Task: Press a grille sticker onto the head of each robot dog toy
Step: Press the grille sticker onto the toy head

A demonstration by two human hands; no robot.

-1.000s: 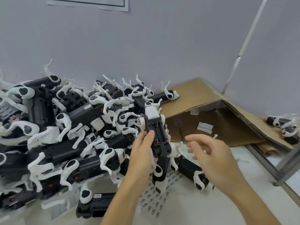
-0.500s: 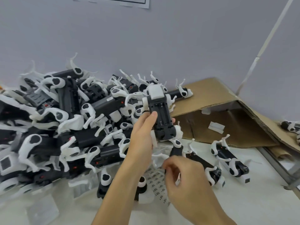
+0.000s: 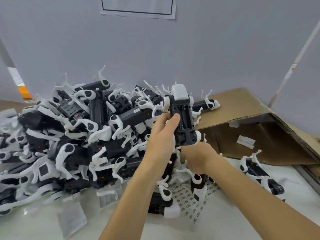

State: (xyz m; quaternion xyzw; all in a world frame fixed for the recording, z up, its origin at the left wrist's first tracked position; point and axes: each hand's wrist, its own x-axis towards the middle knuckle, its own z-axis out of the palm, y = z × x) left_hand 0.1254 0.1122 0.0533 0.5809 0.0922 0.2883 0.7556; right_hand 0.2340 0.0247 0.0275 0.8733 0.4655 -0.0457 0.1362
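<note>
The left hand [image 3: 161, 135] holds a robot dog toy [image 3: 181, 118] up, belly showing, above the sticker sheet [image 3: 188, 200] — thumb on its black body. The right hand [image 3: 197, 157] is curled just under the toy; I cannot tell what it holds. A big pile of toys [image 3: 78, 135] lies left of it.

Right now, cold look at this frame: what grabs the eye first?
The big heap of toy dogs, black bodies and white legs, piled against the wall on the left. Next, the dog held up at centre, underside to the camera, gripped by the left hand, with the right hand just below it. Flattened cardboard lies to the right, and a sticker sheet lies under the arms.
</note>
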